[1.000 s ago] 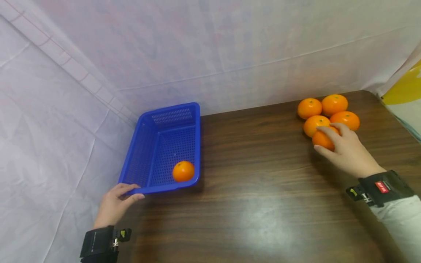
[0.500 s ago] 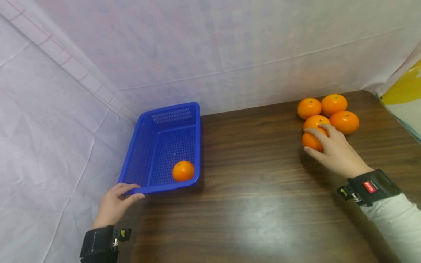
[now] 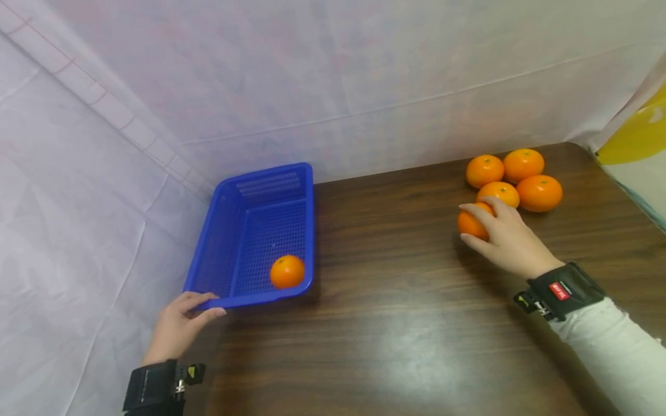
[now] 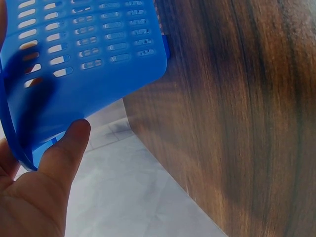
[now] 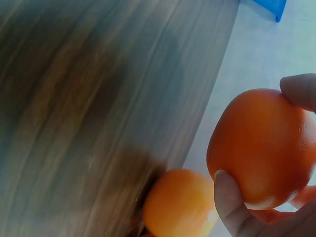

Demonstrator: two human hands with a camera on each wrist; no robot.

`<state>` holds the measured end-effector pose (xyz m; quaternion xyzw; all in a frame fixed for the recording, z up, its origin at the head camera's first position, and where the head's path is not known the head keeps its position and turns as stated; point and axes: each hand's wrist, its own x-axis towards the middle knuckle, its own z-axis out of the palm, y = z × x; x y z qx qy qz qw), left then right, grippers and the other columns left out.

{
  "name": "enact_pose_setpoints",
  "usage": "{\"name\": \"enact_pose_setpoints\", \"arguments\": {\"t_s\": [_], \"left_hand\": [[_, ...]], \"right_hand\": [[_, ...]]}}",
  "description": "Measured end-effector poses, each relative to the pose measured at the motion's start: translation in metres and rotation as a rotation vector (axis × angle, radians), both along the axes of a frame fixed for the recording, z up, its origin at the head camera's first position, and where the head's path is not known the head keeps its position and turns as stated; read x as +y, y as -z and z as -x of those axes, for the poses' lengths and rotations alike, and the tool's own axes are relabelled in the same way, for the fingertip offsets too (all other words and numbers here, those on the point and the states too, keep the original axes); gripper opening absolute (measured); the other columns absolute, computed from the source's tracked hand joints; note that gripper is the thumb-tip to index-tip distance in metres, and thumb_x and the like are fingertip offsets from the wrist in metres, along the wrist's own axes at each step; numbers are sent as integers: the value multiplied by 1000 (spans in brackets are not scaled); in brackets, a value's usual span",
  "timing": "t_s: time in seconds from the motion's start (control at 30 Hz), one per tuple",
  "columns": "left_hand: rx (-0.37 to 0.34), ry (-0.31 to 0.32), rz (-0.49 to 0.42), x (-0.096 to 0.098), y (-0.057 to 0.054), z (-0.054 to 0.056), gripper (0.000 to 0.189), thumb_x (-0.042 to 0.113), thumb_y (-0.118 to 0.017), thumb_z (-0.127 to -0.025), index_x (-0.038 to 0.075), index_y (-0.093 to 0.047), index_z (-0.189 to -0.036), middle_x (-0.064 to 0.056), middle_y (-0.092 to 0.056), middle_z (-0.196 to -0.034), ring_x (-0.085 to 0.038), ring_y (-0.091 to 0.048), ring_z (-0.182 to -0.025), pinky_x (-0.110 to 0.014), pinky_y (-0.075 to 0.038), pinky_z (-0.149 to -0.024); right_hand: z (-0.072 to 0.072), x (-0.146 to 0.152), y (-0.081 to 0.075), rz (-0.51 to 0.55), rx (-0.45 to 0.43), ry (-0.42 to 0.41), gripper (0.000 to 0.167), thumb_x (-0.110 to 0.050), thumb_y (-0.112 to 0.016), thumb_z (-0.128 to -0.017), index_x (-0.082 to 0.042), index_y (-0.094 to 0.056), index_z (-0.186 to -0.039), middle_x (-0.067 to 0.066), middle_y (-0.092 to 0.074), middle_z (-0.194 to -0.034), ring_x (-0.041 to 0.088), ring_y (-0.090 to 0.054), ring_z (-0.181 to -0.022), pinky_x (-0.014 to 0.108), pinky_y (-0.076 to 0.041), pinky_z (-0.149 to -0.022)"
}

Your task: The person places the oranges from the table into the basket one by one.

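Observation:
My right hand (image 3: 504, 240) grips an orange (image 5: 261, 148) between thumb and fingers, close in front of the other oranges. In the right wrist view the thumb lies on one side of the fruit and fingertips on the other; another orange (image 5: 180, 202) sits just beyond it. At the left, my left hand (image 3: 177, 323) pinches the near left corner of a blue plastic basket (image 3: 310, 231), thumb outside and fingers over the rim. The basket's slotted wall (image 4: 94, 49) fills the upper left of the left wrist view. One orange (image 3: 287, 271) lies inside, in its near right corner.
Several oranges (image 3: 539, 193) are grouped at the back right of the brown wooden table (image 3: 385, 277). White cloth (image 3: 364, 69) hangs behind the table and along its left side. A yellow object (image 3: 632, 138) shows past the right edge.
My right hand has moved left with the gripped orange, drawing it away from the group. My left hand keeps its hold on the basket corner.

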<state>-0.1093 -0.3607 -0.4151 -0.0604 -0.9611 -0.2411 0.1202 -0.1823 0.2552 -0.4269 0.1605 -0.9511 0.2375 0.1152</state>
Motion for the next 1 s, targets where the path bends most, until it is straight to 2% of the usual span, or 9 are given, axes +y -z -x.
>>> {"name": "enact_pose_setpoints", "arguments": {"t_s": [0.2,0.57,0.8,1.0], "left_hand": [[21,8,-4,0,0,-1,33,20,-89,-75,9,-79,-104,-4,-73,-95,11,-54,-82,-8,-43,-69],[26,1,11,1,0,-1,32,22,-89,-75,11,-79,-104,-3,-74,-96,12,-54,-86,-6,-41,-73],[0,-5,17,1,-2,-1,34,24,-88,-77,11,-79,-106,-3,-74,-98,11,-55,-87,-7,-42,-73],[14,5,22,2,-2,-1,33,23,-89,-76,10,-79,-105,-3,-74,-98,10,-55,-86,-8,-42,-72]], "right_hand": [[4,-16,-1,-4,28,-30,56,-24,-75,-92,-12,-53,-142,26,-44,-139,51,-45,-121,67,-41,-97],[6,-39,-4,-14,-10,-57,56,-25,-73,-94,-15,-51,-144,24,-42,-142,49,-47,-119,64,-47,-92],[10,-51,-2,-12,-16,-73,56,-27,-73,-94,-16,-51,-144,24,-41,-143,47,-47,-122,63,-47,-95],[12,-62,-2,-12,-15,-88,56,-27,-73,-94,-16,-52,-144,25,-41,-144,48,-47,-121,62,-48,-93]]}}
